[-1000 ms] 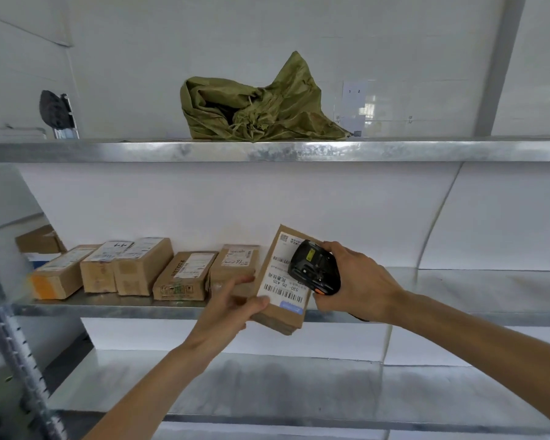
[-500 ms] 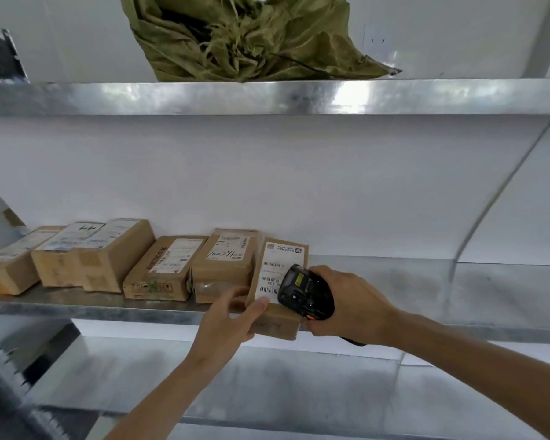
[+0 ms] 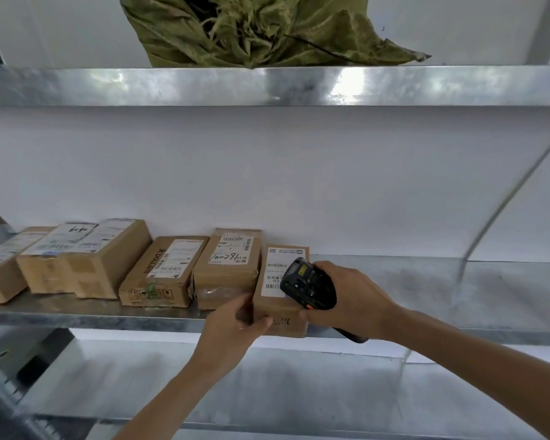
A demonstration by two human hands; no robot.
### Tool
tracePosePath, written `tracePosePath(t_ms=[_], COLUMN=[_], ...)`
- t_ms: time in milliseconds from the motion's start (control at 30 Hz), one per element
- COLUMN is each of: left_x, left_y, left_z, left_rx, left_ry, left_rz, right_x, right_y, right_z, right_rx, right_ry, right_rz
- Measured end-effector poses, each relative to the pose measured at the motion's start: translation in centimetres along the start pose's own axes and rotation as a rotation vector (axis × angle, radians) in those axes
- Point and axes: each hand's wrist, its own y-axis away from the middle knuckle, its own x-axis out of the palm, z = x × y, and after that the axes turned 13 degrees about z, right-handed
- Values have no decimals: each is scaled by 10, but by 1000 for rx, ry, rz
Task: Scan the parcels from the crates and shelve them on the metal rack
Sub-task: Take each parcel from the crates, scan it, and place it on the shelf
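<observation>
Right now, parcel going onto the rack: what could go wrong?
1. The parcel overhangs the middle shelf front edge; released now, it might tip off.
2. The right hand also holds the scanner against it, so that grip looks weak.
3. The left hand sits in the gap beside the neighbouring box; fingers may get pinched.

Shelf [image 3: 426,281] bare right of parcel [image 3: 280,319]; box row [image 3: 172,271] blocks left.
</observation>
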Motion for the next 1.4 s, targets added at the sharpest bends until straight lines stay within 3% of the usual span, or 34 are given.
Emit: tracePosePath(t_ms=[233, 467, 967, 1400], left_x=[8, 11, 14, 1], left_y=[-11, -22, -31, -3], left_z=[1, 6, 6, 3], left_rx=[78, 64, 82, 122], left_ry=[-91, -98, -142, -145], left_rz=[-231, -324, -422, -369], right_x=[-3, -4, -7, -9], right_y=[-12, -25, -42, -16], right_z=[-2, -10, -21, -7], right_rx=[22, 33, 28, -3], right_ry=[16, 12, 9, 87], right_rz=[-26, -52, -63, -96])
